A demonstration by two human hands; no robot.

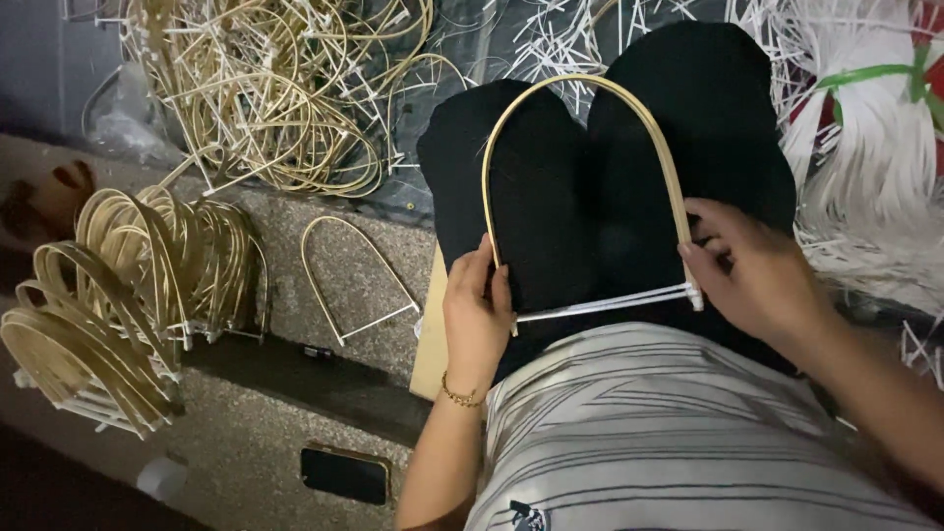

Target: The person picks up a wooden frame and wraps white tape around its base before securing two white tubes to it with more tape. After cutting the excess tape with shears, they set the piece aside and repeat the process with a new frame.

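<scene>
Over the lap: bent cane hoop (pixel 580 93) pinched at both ends, left hand (pixel 476 310) fingers closed on one leg, right hand (pixel 752 270) gripping the other by white tie strips (pixel 605 303). Best kept level, ends evenly tensioned.

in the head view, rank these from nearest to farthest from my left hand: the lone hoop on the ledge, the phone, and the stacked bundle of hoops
From the left hand:
1. Lone hoop, just to its left.
2. Phone, lower left.
3. Stacked bundle of hoops, far left.
</scene>
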